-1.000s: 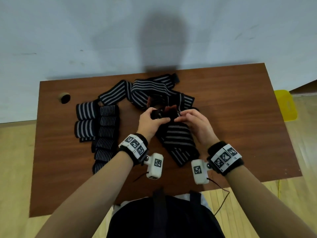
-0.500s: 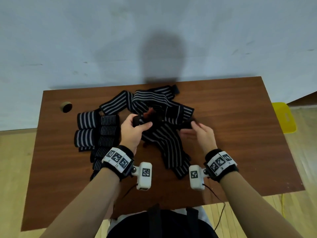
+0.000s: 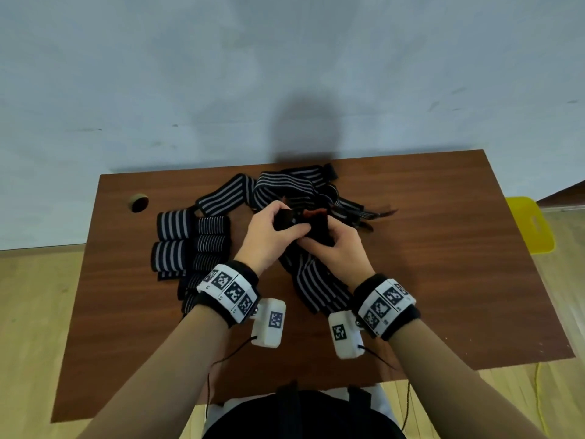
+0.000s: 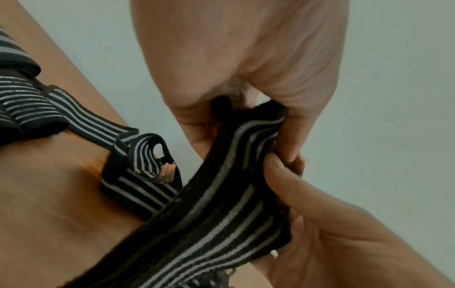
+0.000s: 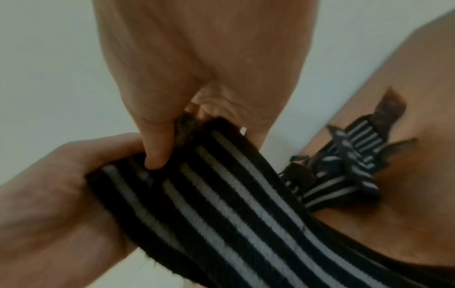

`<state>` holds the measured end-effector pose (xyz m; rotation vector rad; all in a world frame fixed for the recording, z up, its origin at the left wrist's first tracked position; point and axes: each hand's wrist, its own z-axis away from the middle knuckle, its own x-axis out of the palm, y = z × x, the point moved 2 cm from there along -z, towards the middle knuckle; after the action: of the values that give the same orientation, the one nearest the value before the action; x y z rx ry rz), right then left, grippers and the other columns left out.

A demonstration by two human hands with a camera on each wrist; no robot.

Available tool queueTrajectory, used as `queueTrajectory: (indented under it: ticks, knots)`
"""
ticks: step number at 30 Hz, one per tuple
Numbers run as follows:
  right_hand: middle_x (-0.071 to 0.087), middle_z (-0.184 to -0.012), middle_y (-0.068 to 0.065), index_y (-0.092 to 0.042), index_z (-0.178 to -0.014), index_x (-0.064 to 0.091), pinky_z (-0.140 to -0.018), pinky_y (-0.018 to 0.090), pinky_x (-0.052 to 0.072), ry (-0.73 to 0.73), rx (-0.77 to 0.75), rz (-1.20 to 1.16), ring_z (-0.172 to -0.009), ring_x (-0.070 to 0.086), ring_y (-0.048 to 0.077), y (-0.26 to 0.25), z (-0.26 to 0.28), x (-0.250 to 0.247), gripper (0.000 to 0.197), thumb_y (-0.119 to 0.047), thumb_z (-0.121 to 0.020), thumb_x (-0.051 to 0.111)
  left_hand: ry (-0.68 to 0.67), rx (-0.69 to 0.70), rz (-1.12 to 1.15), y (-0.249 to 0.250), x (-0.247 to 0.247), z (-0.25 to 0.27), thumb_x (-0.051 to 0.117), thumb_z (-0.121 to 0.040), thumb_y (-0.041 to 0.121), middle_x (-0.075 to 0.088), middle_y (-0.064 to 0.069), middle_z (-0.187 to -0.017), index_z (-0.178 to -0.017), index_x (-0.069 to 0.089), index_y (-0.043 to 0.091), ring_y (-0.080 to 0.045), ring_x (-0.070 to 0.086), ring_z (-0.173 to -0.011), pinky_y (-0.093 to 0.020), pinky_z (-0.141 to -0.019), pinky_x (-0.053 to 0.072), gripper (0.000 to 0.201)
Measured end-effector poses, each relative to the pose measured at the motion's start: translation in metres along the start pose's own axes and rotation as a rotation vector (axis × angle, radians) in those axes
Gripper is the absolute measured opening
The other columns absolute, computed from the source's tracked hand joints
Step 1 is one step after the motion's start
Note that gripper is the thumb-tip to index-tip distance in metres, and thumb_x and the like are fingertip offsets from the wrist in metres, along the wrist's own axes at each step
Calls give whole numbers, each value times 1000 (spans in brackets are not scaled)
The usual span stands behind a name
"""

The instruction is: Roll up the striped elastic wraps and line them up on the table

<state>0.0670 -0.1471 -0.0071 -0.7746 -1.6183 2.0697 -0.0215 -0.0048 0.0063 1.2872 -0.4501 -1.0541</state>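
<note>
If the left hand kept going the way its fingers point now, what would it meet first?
Probably the right hand. The left hand points right and away across the wrap end that both hold, fingers nearly touching. Depth beyond them is unclear.

Dim, soft indoor light; head shadow on wall [image 3: 304, 128]; wrist views blurred, grainy.

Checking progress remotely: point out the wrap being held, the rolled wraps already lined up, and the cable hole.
held wrap [image 4: 221, 220]: left wrist view, striped band below the fingers.
rolled wraps [image 3: 173, 222]: head view, top-left roll's striped face.
cable hole [image 3: 139, 203]: head view, dark opening.
</note>
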Motion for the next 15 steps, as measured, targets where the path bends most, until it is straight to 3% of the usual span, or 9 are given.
queueTrajectory:
  ticks: [3, 6, 8, 11, 13, 15]
  knots:
    - [78, -108, -3, -25, -117, 73, -96, 38, 59, 62, 66, -80, -105, 73, 11, 6, 7, -4, 28, -12, -91, 77, -52, -47, 81, -8, -5, 12, 74, -93, 29, 65, 3, -93, -104, 60, 15, -5, 66, -83, -20, -68, 50, 23]
    - [79, -109, -4, -24, -120, 74, -97, 37, 59, 22, 119, -91, -107, 73, 10, 10, 17, -5, 25, -15, -97, 71, -8, -94, 78, -25, -19, 17, 84, -83, 25, 67, -2, -103, -107, 64, 17, -14, 68, -96, -25, -77, 52, 32]
    - [79, -109, -5, -24, -120, 74, -98, 36, 58, -21, 134, -74, -107, 73, 9, 11, 23, -2, 23, -18, -99, 67, 86, -86, -3, -33, -24, 17, 90, -75, 21, 63, -1, -106, -105, 62, 19, -16, 63, -100, -26, -81, 49, 41]
    - [78, -110, -9, -27, -121, 74, -99, 32, 57, 49, 100, -43, -109, 70, 5, 13, 28, 3, 23, -20, -100, 67, 334, -19, -272, -33, -23, 23, 93, -69, 35, 49, 3, -113, -105, 51, 23, -15, 49, -107, -28, -87, 44, 57]
    - [78, -110, -11, -23, -123, 75, -97, 30, 56, 122, 66, -41, -110, 70, 3, 14, 31, 3, 24, -21, -100, 67, 441, 9, -393, -30, -19, 30, 88, -73, 46, 48, 6, -108, -102, 46, 25, -15, 49, -104, -32, -81, 45, 55]
    - [78, -107, -13, -22, -122, 75, -94, 27, 57, 135, 49, -36, -107, 70, 2, 13, 33, 2, 24, -21, -100, 67, 317, -44, -419, -28, -14, 32, 70, -87, 60, 58, 7, -93, -96, 50, 24, -16, 59, -88, -38, -74, 51, 42]
